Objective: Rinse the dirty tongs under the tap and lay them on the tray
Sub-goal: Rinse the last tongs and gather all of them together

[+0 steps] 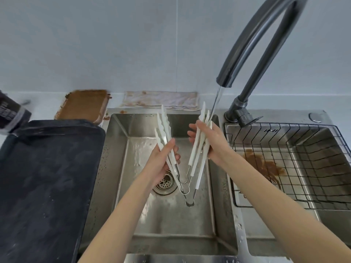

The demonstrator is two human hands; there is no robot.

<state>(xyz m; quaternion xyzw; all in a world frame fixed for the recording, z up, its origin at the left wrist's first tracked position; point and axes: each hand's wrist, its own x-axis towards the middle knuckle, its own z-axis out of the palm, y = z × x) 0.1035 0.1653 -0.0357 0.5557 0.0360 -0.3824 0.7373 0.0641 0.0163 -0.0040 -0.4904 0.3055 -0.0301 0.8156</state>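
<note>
Over the left sink basin [121, 168] I hold white tongs [163, 128] spread into a V, their metal hinge loops hanging low near the drain. My left hand [163, 160] grips the left arms. My right hand [207, 143] grips the right arms [197, 154], whose scalloped tips reach up into the thin stream of water [216, 103] running from the dark curved tap [252, 44]. A dark tray [47, 177] lies on the counter to the left of the sink.
A brown-stained board [83, 105] and a soiled white cloth [161, 100] lie behind the sink. The right basin holds a black wire rack [294, 160] over a brown smear [264, 166]. A dark bottle [9, 112] stands at far left.
</note>
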